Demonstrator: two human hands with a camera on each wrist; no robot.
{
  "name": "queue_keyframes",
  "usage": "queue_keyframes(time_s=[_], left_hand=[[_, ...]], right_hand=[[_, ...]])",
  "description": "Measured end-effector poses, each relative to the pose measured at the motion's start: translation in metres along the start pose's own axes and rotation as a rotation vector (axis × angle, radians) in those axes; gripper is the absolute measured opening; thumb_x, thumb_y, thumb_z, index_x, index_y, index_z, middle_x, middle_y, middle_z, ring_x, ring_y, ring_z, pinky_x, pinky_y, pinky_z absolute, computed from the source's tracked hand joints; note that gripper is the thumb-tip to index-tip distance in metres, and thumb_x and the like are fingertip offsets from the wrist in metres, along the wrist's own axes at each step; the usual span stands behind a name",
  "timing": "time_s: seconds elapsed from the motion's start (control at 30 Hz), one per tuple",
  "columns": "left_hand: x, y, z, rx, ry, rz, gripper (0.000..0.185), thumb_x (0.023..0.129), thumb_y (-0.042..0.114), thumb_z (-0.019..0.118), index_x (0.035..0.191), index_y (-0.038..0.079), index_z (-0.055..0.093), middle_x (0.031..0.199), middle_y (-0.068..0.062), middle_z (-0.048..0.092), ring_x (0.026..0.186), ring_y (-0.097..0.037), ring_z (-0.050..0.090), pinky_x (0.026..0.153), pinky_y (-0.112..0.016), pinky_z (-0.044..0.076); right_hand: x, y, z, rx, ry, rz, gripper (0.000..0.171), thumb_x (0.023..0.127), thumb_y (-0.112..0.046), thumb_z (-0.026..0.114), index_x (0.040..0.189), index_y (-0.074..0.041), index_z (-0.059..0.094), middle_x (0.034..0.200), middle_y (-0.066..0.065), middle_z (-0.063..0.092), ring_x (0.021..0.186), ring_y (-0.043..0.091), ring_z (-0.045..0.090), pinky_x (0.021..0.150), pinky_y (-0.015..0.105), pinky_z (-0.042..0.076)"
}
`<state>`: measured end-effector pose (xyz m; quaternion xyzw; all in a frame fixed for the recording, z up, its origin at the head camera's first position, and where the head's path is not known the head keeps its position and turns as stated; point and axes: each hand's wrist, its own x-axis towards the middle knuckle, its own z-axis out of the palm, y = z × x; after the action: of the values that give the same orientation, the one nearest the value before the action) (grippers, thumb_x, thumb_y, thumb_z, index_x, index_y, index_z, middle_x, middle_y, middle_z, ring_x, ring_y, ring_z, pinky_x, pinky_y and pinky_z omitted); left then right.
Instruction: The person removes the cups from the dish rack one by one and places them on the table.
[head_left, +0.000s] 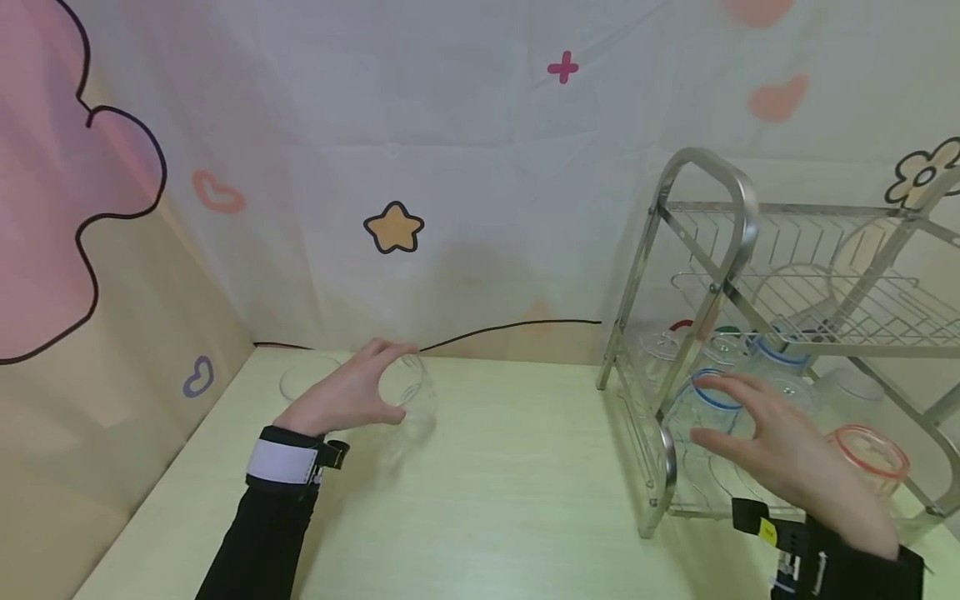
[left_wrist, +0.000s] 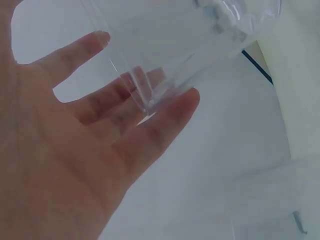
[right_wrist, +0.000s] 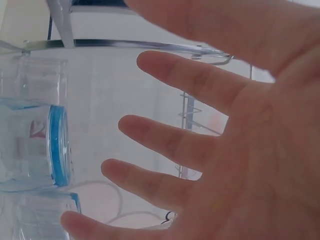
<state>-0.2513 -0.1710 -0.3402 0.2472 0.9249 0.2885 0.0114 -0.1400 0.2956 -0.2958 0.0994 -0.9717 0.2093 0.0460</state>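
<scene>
Gripping a clear glass [head_left: 408,392] left of the dish rack [head_left: 720,333], the left hand [head_left: 348,396] could let it slip, while the spread, empty right hand [head_left: 787,450] might knock the blue-rimmed cup [head_left: 708,404] inside the rack.

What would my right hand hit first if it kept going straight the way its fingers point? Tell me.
Likely the blue-rimmed clear cup on the rack's lower tier; the right hand's spread fingers point at it, though depth is unclear.

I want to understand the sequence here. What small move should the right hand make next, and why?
Probably the right hand should move slightly forward and close on the clear blue-rimmed glass cup in the metal dish rack. Its fingers are spread, empty, just before that cup, while the left hand already holds a clear glass over the pale table.
</scene>
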Motion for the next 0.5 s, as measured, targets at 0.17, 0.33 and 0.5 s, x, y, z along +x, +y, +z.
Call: queue_keyframes(time_s=[0.17,0.33,0.5], left_hand=[[0.000,-0.004,0.000,0.016,0.000,-0.018,0.083,0.075,0.018,0.079,0.148,0.017,0.041,0.140,-0.013,0.039,0.112,-0.026,0.051,0.082,-0.039,0.050],[0.003,-0.005,0.001,0.031,-0.007,-0.024,0.083,0.074,0.016,0.078,0.148,0.015,0.040,0.137,-0.015,0.040,0.111,-0.029,0.051,0.080,-0.039,0.050],[0.003,-0.010,0.004,0.054,-0.009,-0.049,0.082,0.074,0.012,0.076,0.148,0.012,0.041,0.135,-0.017,0.041,0.109,-0.030,0.051,0.077,-0.038,0.049]], right_hand=[[0.007,0.008,0.002,0.006,-0.004,0.006,0.068,0.091,-0.033,0.070,0.143,0.001,0.041,0.143,0.036,0.028,0.123,0.061,0.031,0.085,0.075,0.033],[0.012,0.018,0.004,-0.031,-0.001,0.020,0.069,0.091,-0.034,0.070,0.142,0.003,0.040,0.142,0.040,0.028,0.122,0.062,0.031,0.086,0.076,0.033],[0.019,0.022,0.007,-0.037,-0.009,0.078,0.077,0.090,-0.043,0.068,0.144,0.003,0.036,0.142,0.043,0.023,0.123,0.063,0.027,0.087,0.077,0.031]])
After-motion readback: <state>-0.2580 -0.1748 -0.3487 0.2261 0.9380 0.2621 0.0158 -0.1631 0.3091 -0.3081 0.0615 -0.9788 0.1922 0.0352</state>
